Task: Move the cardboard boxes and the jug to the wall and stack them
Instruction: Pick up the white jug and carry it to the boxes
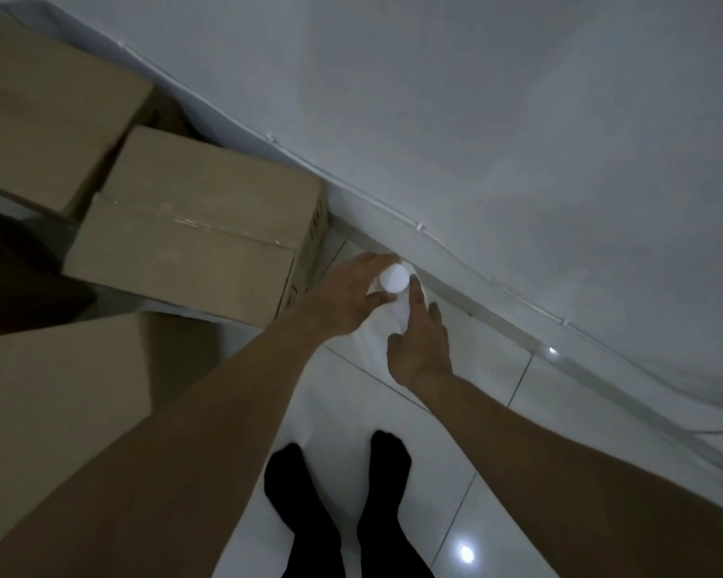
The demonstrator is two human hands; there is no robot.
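Observation:
A white jug (394, 279) with a round white cap stands on the tiled floor right at the foot of the wall, just right of a taped cardboard box (201, 219). My left hand (345, 296) grips the jug around its neck, fingers behind the cap and thumb in front. My right hand (420, 344) rests against the jug's right side, its index finger straight and reaching up to the cap. A second cardboard box (38, 114) sits further left along the wall. Close at my lower left is a third box (59, 394).
The grey-white wall (518, 139) runs diagonally from upper left to lower right, with a thin clipped cable (418, 228) along it. My feet in black socks (343, 506) stand on glossy white tiles (468, 452). A dark object (13, 281) lies at the left edge.

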